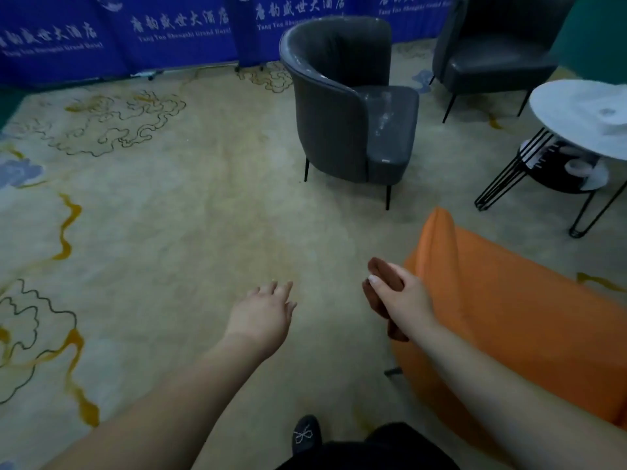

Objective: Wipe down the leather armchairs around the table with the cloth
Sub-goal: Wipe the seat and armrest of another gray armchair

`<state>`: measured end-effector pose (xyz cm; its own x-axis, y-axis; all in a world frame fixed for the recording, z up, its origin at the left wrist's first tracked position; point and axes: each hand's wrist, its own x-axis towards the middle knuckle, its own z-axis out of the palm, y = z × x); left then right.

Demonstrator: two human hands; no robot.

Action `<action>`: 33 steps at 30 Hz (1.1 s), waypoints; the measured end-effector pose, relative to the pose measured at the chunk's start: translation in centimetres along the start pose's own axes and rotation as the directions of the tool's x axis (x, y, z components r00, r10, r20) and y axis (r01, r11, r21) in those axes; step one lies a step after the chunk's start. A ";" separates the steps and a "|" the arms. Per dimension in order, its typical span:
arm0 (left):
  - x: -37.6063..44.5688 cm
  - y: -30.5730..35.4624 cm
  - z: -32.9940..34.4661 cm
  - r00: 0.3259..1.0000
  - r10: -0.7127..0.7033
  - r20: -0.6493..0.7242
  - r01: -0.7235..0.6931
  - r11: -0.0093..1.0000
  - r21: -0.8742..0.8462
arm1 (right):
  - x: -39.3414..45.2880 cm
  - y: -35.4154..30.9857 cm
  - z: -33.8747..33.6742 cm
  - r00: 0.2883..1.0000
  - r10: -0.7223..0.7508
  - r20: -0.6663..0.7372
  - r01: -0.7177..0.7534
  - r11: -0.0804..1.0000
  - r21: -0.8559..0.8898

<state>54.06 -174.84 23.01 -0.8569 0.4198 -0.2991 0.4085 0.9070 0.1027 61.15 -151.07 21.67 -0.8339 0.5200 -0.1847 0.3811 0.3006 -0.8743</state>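
Beside orange armchair point(509, 317): right hand point(403, 300) fingers pinching brown cloth point(380, 286); left hand point(264, 313) fingers spread; grey armchair point(346, 110) ahead.

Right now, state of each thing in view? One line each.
left hand: open, fingers spread, holding nothing, over the carpet.
right hand: grips the brown cloth, bunched.
orange armchair: beside the right hand; contact unclear.
near grey armchair: upright, seat unoccupied, glossy streaks on it.
far grey armchair: upright, seat unoccupied.
round table: upright, white items on top, blurred.
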 end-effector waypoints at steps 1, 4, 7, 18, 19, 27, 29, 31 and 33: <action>0.4 -1.0 -0.3 1.000 -0.002 0.006 0.002 1.000 0.008 | 0.1 -0.5 0.7 1.000 0.010 -0.010 -0.010 1.000 0.001; 1.8 -3.0 -0.9 0.999 -0.015 0.029 0.015 1.000 -0.005 | 0.9 -1.8 2.0 0.999 0.026 -0.042 -0.025 0.999 0.030; 3.4 -3.8 -1.1 0.999 -0.021 0.039 0.023 0.999 -0.038 | 2.4 -2.9 2.7 0.998 0.050 -0.023 -0.049 0.997 0.056; 15.3 -3.6 -3.0 0.996 0.042 0.082 -0.041 0.999 -0.005 | 14.7 -4.2 3.1 0.995 0.097 0.016 -0.098 0.992 0.081; 16.8 -3.3 -3.5 0.995 0.049 0.083 -0.049 0.999 -0.002 | 16.1 -4.4 2.9 0.994 0.106 0.029 -0.108 0.991 0.077; 26.8 -0.2 -7.2 0.993 0.112 0.033 -0.112 0.994 0.001 | 25.7 -5.6 1.4 0.989 0.145 0.028 -0.145 0.989 -0.005; 28.9 0.5 -7.8 0.991 0.123 0.048 -0.123 0.992 0.005 | 27.3 -5.8 0.9 0.989 0.151 -0.002 -0.151 0.987 -0.051; 31.2 0.9 -8.3 0.989 0.135 0.066 -0.137 0.990 0.020 | 29.0 -5.8 0.5 0.988 0.153 -0.028 -0.155 0.985 -0.078; 33.7 1.2 -8.7 0.984 0.152 0.089 -0.155 0.987 0.030 | 30.6 -5.6 0.0 0.983 0.179 -0.035 -0.181 0.982 -0.060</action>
<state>22.95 -159.31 21.36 -0.7535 0.5481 -0.3631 0.5458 0.8294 0.1193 33.46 -136.81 20.88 -0.7378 0.5933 -0.3220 0.5487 0.2492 -0.7980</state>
